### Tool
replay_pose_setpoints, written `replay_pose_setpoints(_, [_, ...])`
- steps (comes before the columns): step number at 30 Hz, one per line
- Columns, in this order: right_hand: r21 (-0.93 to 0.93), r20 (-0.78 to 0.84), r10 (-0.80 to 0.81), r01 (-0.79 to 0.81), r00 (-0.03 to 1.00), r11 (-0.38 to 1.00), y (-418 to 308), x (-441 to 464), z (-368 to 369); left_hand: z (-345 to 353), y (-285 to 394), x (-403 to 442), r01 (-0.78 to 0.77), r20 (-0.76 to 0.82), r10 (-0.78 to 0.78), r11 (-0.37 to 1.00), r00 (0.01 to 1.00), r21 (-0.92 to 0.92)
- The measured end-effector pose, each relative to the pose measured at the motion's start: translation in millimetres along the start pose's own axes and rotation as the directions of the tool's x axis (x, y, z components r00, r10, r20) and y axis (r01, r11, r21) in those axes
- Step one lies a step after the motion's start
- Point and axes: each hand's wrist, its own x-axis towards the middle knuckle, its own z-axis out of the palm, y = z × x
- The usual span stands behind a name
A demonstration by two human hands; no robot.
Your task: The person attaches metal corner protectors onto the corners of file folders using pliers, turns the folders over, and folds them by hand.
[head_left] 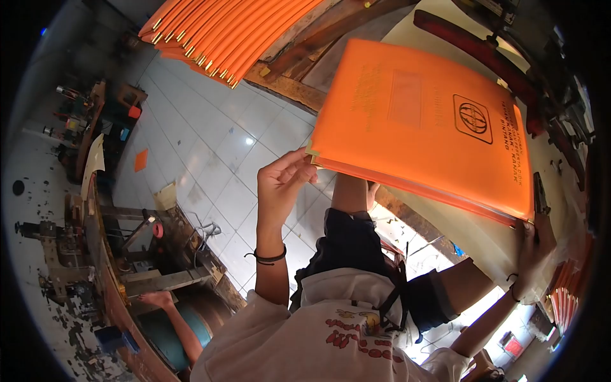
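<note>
Orange folder [407, 127] located over the near edge of the worktable [487, 258], front cover up, gilt print legible in part. Left hand [286, 180]: fingers pinching the metal-tipped corner. Right hand [536, 245]: at the opposite near corner — shadowed, exact grip cannot be told. Work surface pale, wood-edged; stacked orange folders [223, 32] alongside. Floor [219, 149] — white tile, spotted, one orange piece [140, 160] lying there.
</note>
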Motion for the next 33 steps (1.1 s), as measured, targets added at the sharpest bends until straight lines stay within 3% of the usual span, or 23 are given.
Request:
replay_pose_setpoints(3, [0.003,0.010,0.006,-0.006,1.000,1.000,-8.8,3.2,-1.1,11.1,3.3,-5.8,0.170,-0.082,-0.191,0.961,0.978,-0.217])
replay_pose_setpoints(6, [0.061,-0.091,-0.060,0.066,0.994,0.996,-22.7,10.5,4.4,10.9,-1.9,-5.3,0.173,-0.068,-0.199,0.944,0.978,-0.281])
replay_pose_setpoints(9, [0.061,-0.093,-0.036,0.042,0.995,0.997,-30.3,13.0,1.2,12.6,1.9,-5.9,0.246,-0.020,-0.269,0.907,0.963,-0.342])
replay_pose_setpoints(13, [0.083,-0.123,-0.090,0.100,0.988,0.991,-30.6,15.0,1.4,5.9,-2.0,-6.8,0.259,-0.092,-0.292,0.929,0.952,-0.263])
replay_pose_setpoints(19, [0.105,-0.140,-0.073,0.088,0.988,0.991,-36.8,16.8,0.4,19.3,5.9,-10.9,0.166,-0.171,-0.203,0.964,0.964,-0.208])
replay_pose_setpoints(22, [0.109,-0.137,-0.056,0.071,0.989,0.991,-37.3,16.7,0.0,19.8,10.0,-11.4,0.151,-0.126,-0.193,0.948,0.973,-0.281])
replay_pose_setpoints(25, [0.098,-0.142,-0.069,0.084,0.987,0.992,-40.9,17.9,-1.1,21.9,7.5,-9.8,0.120,-0.119,-0.139,0.981,0.983,-0.154])
replay_pose_setpoints(30, [0.072,-0.127,-0.044,0.053,0.991,0.996,-43.7,17.5,-2.6,15.7,1.6,-10.5,0.142,-0.105,-0.157,0.980,0.982,-0.141])
replay_pose_setpoints(33, [0.084,-0.150,-0.053,0.066,0.987,0.994,-45.3,18.4,-1.3,14.4,1.2,-14.0,0.252,-0.117,-0.276,0.950,0.954,-0.185])
